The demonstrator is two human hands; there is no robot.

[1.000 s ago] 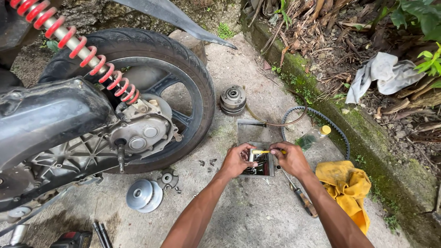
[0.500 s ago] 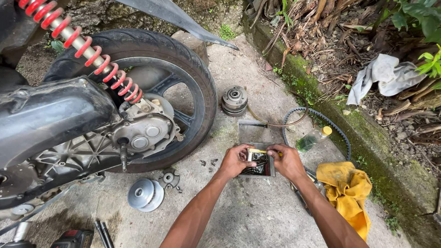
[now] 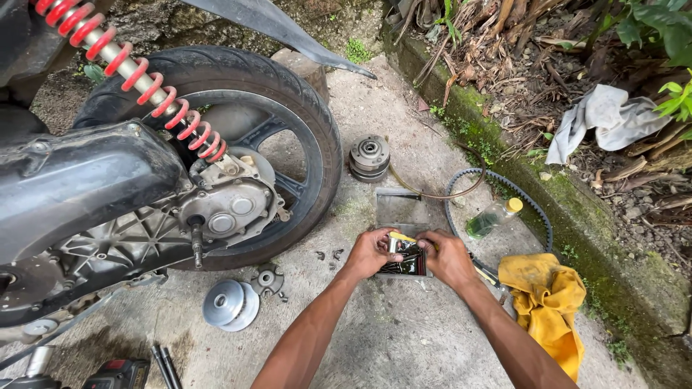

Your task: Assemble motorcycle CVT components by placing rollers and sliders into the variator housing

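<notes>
- Both hands sit slightly lower and nearer the frame's centre than before
- Left hand (image 3: 371,252) and right hand (image 3: 445,256) grip a small box of bits (image 3: 407,258), fingers curled
- Pulley (image 3: 231,304), clutch (image 3: 369,158) and belt (image 3: 504,189) lie removed; refitting seems left

So there's a small metal tool box (image 3: 405,261) sitting open on the concrete, just in front of the scooter's back wheel. It's flat and rectangular, lid (image 3: 398,207) flipped back away from the person. Inside it's a dark jumble of small tools, with one yellow-handled piece (image 3: 402,237) lying along the far edge.
</notes>
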